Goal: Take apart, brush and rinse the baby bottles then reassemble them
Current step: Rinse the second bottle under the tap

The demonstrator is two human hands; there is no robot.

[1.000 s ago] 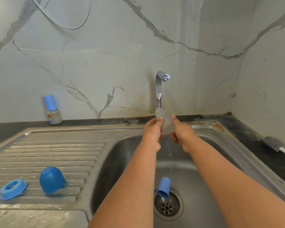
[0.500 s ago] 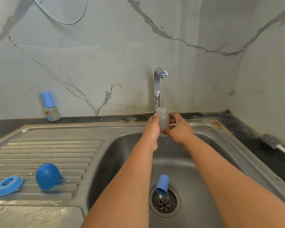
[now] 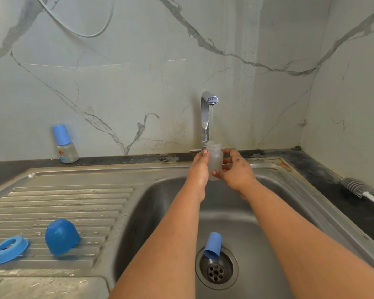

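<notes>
Nearest you, a blue cap (image 3: 212, 246) lies by the sink's (image 3: 289, 212) drain; a dome lid (image 3: 61, 236) and ring (image 3: 9, 249) rest on the drainer at left. Farther off, your left hand (image 3: 200, 169) and right hand (image 3: 235, 169) both clasp the open bottle (image 3: 215, 157) upright under the tap (image 3: 206, 113). Wet, light and probably slippery: keep hold of its sides, below the neck.

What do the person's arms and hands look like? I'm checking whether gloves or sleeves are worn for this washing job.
Both forearms are bare up to the frame edge: no sleeves, gloves, watch or bracelet show. No rings are visible on the left hand or the right hand. The right hand has a few small dark smudges on its back. A short, unpainted nail shows on the left hand.
</notes>
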